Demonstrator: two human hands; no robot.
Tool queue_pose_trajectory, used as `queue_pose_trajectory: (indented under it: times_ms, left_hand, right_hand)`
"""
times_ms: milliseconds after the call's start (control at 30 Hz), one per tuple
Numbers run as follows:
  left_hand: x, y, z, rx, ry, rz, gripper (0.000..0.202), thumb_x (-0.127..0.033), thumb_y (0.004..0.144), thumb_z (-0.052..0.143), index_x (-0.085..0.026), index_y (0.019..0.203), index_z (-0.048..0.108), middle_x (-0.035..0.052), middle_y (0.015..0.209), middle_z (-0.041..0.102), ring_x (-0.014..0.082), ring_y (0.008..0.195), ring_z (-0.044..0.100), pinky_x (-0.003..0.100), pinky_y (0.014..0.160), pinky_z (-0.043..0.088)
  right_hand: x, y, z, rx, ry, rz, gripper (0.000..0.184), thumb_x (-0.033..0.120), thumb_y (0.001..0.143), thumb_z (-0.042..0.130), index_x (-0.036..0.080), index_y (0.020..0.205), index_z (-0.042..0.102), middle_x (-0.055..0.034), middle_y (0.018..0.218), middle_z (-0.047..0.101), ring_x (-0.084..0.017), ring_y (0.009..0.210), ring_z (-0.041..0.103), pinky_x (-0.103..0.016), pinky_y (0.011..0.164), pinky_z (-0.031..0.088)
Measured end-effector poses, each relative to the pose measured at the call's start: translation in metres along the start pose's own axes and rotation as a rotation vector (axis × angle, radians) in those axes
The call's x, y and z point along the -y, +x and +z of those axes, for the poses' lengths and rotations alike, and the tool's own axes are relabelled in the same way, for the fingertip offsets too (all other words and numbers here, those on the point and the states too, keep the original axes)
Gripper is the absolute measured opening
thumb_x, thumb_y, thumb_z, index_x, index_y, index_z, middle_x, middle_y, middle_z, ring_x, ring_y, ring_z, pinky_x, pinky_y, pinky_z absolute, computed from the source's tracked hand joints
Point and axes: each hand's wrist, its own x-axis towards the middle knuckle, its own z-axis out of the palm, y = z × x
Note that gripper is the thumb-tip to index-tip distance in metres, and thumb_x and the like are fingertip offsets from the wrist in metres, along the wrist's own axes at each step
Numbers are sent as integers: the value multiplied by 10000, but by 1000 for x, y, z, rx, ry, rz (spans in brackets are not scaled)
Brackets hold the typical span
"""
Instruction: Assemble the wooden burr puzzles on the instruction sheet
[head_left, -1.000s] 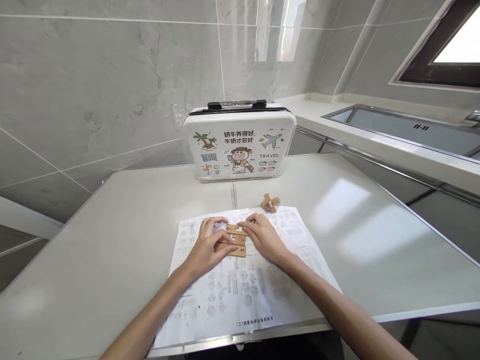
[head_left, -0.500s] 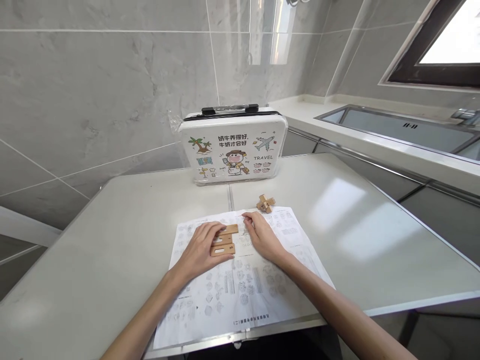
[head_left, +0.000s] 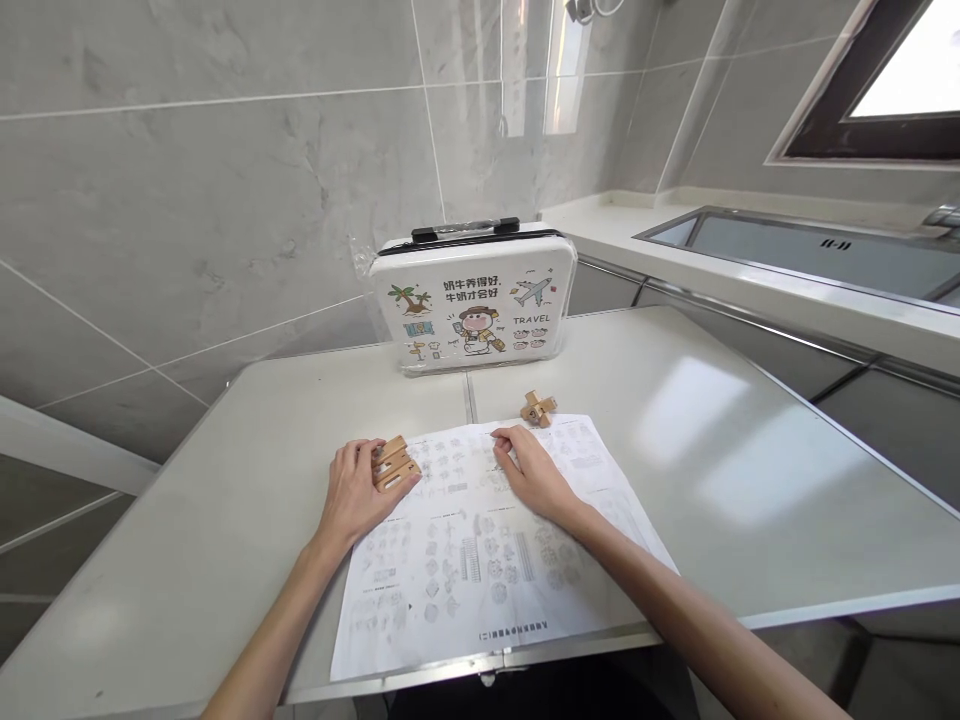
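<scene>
My left hand (head_left: 358, 490) is closed around several flat wooden puzzle pieces (head_left: 397, 463), side by side with slots cut in them, at the left edge of the printed sheet (head_left: 487, 600). Thumb and fingers grip the group from both sides. My right hand (head_left: 531, 470) rests on the upper middle of the sheet, its fingers curled together. Whether anything sits between those fingertips is too small to tell. Just beyond the right hand lies an assembled wooden cross-shaped puzzle (head_left: 538, 409), at the sheet's far edge. Small line drawings cover the paper.
A white cartoon-printed case (head_left: 480, 305) in clear plastic stands at the back of the pale folding table (head_left: 270, 500), against the tiled wall. A counter with a sink (head_left: 795, 250) runs along the right. The table's seam (head_left: 471, 398) passes behind the paper.
My left hand has carried the wooden pieces leftward, from the upper middle of the sheet to its left edge. My right hand stays nearly in place. The view has shifted slightly.
</scene>
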Motion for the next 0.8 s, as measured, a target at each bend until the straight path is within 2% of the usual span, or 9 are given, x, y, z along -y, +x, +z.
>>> queue_pose_trajectory:
  times_ms: [100,200,333,433,567,700,800]
  left_hand:
    - [1,0,2,-33,21,9,711,-675,810,735,-230,1324,530,123,1255,580,357,1157,547,555,1039,462]
    - [1,-1,1,-54,28,32,756,-655,821,742,-222,1387,491,141,1332,552,368,1231,518,573,1083,438]
    - [-8,-5,-7,-81,0,92,658,-569,876,734,-244,1397,499,145,1370,535,370,1284,495,582,1102,436]
    - [-24,-11,-14,-54,-74,119,554,-512,939,690,-272,1404,508,132,1383,535,355,1305,491,572,1088,465]
    - [-51,-26,-18,31,-181,164,394,-441,996,639,-290,1352,564,108,1421,519,334,1369,475,571,1126,461]
    - [-79,-44,-17,142,-249,239,288,-393,1003,636,-306,1277,627,94,1419,541,328,1378,494,570,1119,485]
    - [-95,-55,-18,191,-311,276,236,-366,1002,635,-308,1229,657,95,1393,582,323,1353,526,548,1088,524]
  right_hand:
    - [0,0,0,1,9,9,232,327,1076,429,225,1212,587,-79,1059,651,-252,1038,620,-443,935,525]
    - [0,1,-1,-4,45,28,247,345,1067,440,226,1201,609,-71,1048,672,-242,1008,631,-421,898,530]
    - [-1,4,-6,-60,143,92,258,387,1039,473,226,1141,647,-68,1052,705,-231,953,650,-388,828,537]
    - [-4,3,-15,-101,276,155,255,399,1021,493,224,1149,626,-50,988,710,-208,863,672,-373,802,544]
    - [-9,-1,-31,-164,431,260,361,444,1010,521,245,1311,511,5,898,693,-156,656,658,-329,681,537]
    - [-11,1,-40,-127,552,366,564,470,958,609,288,1450,401,-8,963,711,-185,712,733,-271,562,517]
    - [-12,10,-43,-85,609,418,606,444,937,640,293,1482,426,-56,1081,715,-215,798,779,-272,561,553]
